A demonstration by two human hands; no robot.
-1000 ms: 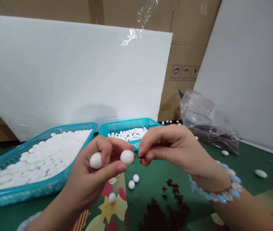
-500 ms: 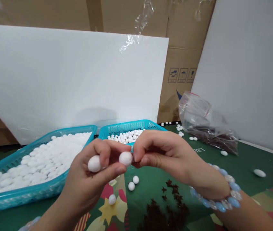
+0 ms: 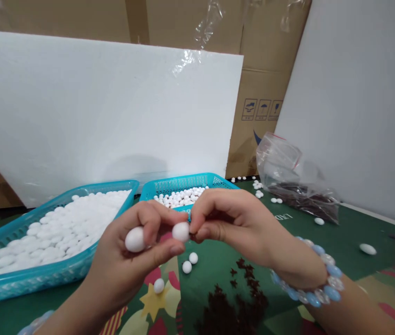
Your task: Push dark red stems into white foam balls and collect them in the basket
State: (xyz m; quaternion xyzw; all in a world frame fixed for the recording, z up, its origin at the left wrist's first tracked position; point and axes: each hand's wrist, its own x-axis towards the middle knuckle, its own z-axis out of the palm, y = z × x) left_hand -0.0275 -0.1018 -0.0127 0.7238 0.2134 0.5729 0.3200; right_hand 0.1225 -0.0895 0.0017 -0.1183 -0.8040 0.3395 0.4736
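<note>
My left hand (image 3: 119, 267) is closed, pinching a white egg-shaped ball (image 3: 181, 231) between thumb and fingertip. A second white ball (image 3: 135, 239) is tucked in the same hand, behind the curled fingers. Against the right end of the pinched ball, my right hand (image 3: 241, 228) holds a small dark brown piece (image 3: 193, 237) between thumb and forefinger; most of it is hidden. Below the hands lies a pile of dark brown star-shaped pieces (image 3: 230, 307). Loose white balls (image 3: 187, 266) rest on the green surface beside it.
A large turquoise basket (image 3: 61, 269) full of white balls stands at the left. Behind my hands is a smaller turquoise basket (image 3: 187, 179) with more balls. A clear bag (image 3: 298, 188) of brown pieces leans at the right, before cardboard boxes (image 3: 260, 86) and a white board (image 3: 107, 107).
Both hands keep nearly the same grip. The brown piece sits slightly closer to the pinched ball, and less of it shows. The whole view has shifted a little.
</note>
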